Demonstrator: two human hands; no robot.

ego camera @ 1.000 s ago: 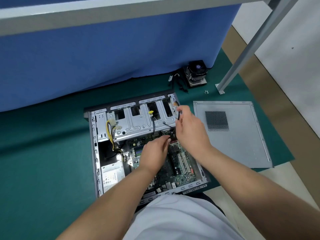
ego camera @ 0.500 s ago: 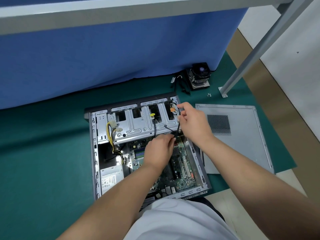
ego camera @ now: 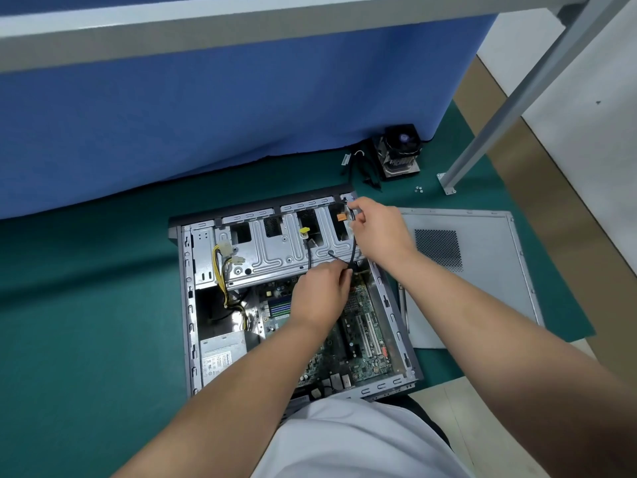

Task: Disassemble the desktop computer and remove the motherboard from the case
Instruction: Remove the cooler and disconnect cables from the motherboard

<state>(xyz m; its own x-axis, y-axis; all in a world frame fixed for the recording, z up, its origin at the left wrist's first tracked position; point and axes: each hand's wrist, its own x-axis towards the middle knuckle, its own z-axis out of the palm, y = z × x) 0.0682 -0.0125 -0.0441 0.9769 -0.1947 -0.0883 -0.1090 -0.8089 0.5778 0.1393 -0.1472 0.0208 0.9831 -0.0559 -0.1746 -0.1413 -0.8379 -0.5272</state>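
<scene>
The open grey computer case (ego camera: 189, 305) lies flat on the green mat. Inside it the green motherboard (ego camera: 362, 339) shows at the lower right, partly hidden by my left forearm. A silver drive cage (ego camera: 275, 253) fills the far part of the case. A thin black cable (ego camera: 352, 246) runs from the cage's far right corner down to the board. My right hand (ego camera: 379, 229) pinches the cable's upper end at that corner, next to an orange clip (ego camera: 340, 217). My left hand (ego camera: 322, 294) grips the cable's lower end above the board.
The removed side panel (ego camera: 482, 270) lies right of the case. A CPU cooler (ego camera: 400, 153) with loose black cables (ego camera: 362, 167) sits by the blue partition, small screws (ego camera: 418, 189) beside a metal table leg (ego camera: 482, 143). Yellow power wires (ego camera: 220, 270) and the power supply (ego camera: 220, 357) sit at the case's left.
My right hand has moved up along the black cable toward the case's far right corner. My left hand has stayed at the cable's lower end. The camera has shifted slightly.
</scene>
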